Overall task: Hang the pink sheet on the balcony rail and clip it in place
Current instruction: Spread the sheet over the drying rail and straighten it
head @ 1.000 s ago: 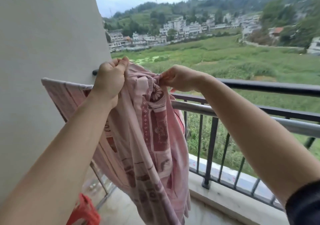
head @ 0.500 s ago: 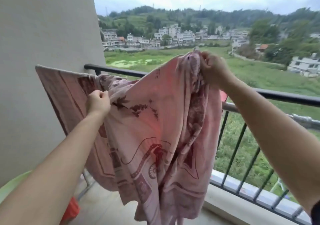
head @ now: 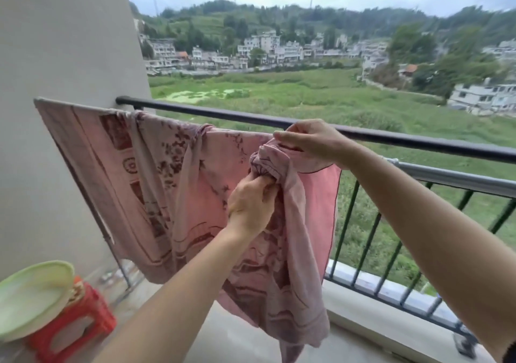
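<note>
The pink patterned sheet (head: 167, 184) hangs draped over a silver drying bar (head: 458, 178) just inside the black balcony rail (head: 418, 142). Its left part is spread flat toward the wall; its right part is bunched. My left hand (head: 251, 206) grips a bunched fold of the sheet from below, at the middle of the view. My right hand (head: 310, 142) pinches the sheet's top edge at the bar, just above the left hand. No clip is in view.
A grey wall (head: 55, 55) closes the left side. A red plastic stool (head: 75, 326) with a pale green basin (head: 30, 298) on it stands at the lower left. Dark railing bars (head: 363, 239) and a concrete ledge run along the right. Fields and houses lie beyond.
My right hand has come down from above the rail to the bar, laying the sheet over it. My left hand has moved right to the bunched fold. The view has tilted down.
</note>
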A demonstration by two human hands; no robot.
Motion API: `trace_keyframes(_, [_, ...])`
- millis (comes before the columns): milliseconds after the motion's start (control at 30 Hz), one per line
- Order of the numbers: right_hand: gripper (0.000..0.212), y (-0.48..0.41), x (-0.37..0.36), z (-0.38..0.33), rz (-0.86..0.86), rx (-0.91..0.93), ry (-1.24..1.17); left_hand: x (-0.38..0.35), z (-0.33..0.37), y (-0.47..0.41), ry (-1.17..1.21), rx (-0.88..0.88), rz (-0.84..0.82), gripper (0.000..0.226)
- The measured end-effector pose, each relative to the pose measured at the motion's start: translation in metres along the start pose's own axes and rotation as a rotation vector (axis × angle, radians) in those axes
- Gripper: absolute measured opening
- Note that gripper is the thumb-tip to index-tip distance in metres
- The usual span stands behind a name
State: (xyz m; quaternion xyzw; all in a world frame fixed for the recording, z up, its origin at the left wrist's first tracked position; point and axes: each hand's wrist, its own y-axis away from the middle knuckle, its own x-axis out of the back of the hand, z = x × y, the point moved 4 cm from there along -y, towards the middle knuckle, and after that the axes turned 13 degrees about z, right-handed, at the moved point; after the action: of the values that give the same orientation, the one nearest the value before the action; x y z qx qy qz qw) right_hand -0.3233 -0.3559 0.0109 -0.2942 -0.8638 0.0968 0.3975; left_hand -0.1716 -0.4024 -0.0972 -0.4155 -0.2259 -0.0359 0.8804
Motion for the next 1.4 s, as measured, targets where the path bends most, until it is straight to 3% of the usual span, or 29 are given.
trace_keyframes(100, [0.02, -0.013, 0.04, 0.018, 0.096, 0.031, -0.041, 0.02, 0.002, -0.014, 0.08, 0.143, 0.197, 0.019])
trace_keyframes(200, [0.029, -0.028, 0.07, 0.053, 0.255, 0.155, 0.254, 0.053, 0.03, -0.038, 0.12, 0.269, 0.491, 0.013])
trace_keyframes(300, [0.027, -0.034, 0.092, 0.082, 0.428, 0.205, 0.378, 0.066, 0.07, -0.063, 0.171, 0.236, 0.594, 0.011])
trace_keyframes(400, [0.031, -0.036, 0.136, 0.089, 0.835, 0.166, 0.157, 0.052, 0.09, -0.063, 0.316, 0.238, 0.612, 0.018])
trace_keyframes(433, [0.031, -0.035, 0.15, 0.088, 0.894, 0.191, 0.07, 0.044, 0.097, -0.057, 0.321, 0.252, 0.614, 0.02])
trace_keyframes(467, [0.033, -0.034, 0.158, 0.087, 0.833, 0.241, 0.018, 0.036, 0.103, -0.052, 0.335, 0.265, 0.61, 0.02])
trace_keyframes(500, [0.034, -0.031, 0.158, 0.083, 0.66, 0.314, -0.017, 0.028, 0.111, -0.047, 0.354, 0.274, 0.609, 0.018])
trace_keyframes(567, [0.048, -0.015, 0.135, 0.078, 0.092, 0.361, -0.051, 0.013, 0.127, -0.04, 0.362, 0.299, 0.6, 0.018])
trace_keyframes(633, [0.072, 0.011, 0.107, 0.083, -0.347, 0.324, 0.013, -0.001, 0.139, -0.038, 0.384, 0.315, 0.567, 0.019])
trace_keyframes(667, [0.069, 0.019, 0.096, 0.089, -0.402, 0.373, 0.092, -0.006, 0.146, -0.037, 0.396, 0.315, 0.549, 0.02])
trace_keyframes(733, [0.036, 0.017, 0.093, 0.101, -0.244, 0.498, 0.189, -0.013, 0.161, -0.034, 0.443, 0.319, 0.511, 0.024])
trace_keyframes(800, [0.018, 0.011, 0.117, 0.111, -0.022, 0.427, 0.237, -0.021, 0.175, -0.029, 0.524, 0.347, 0.433, 0.026])
trace_keyframes(867, [0.02, 0.011, 0.152, 0.123, 0.225, 0.31, 0.375, -0.032, 0.186, -0.022, 0.647, 0.426, 0.288, 0.03])
trace_keyframes(933, [0.024, 0.022, 0.195, 0.13, 0.559, 0.221, 0.366, -0.047, 0.199, -0.013, 0.73, 0.455, 0.081, 0.026])
trace_keyframes(1000, [0.027, 0.044, 0.23, 0.13, 0.822, 0.17, 0.342, -0.062, 0.215, 0.001, 0.738, 0.339, -0.161, 0.022])
trace_keyframes(1033, [0.029, 0.056, 0.243, 0.131, 0.89, 0.142, 0.38, -0.072, 0.221, 0.008, 0.73, 0.287, -0.237, 0.031])
trace_keyframes(1100, [0.031, 0.078, 0.264, 0.138, 0.952, 0.094, 0.516, -0.087, 0.233, 0.022, 0.67, 0.194, -0.297, 0.044])
trace_keyframes(1167, [0.032, 0.102, 0.278, 0.153, 0.902, 0.027, 0.68, -0.104, 0.242, 0.036, 0.657, 0.099, -0.329, 0.025])
trace_keyframes(1233, [0.031, 0.13, 0.29, 0.175, 0.744, -0.106, 0.778, -0.122, 0.245, 0.05, 0.631, 0.075, -0.361, 0.012])
trace_keyframes(1300, [0.03, 0.162, 0.301, 0.189, 0.62, -0.308, 0.767, -0.137, 0.246, 0.063, 0.581, 0.073, -0.405, 0.025])
trace_keyframes(1400, [0.028, 0.189, 0.317, 0.204, 0.645, -0.449, 0.568, -0.151, 0.263, 0.083, 0.587, 0.013, -0.521, 0.028])
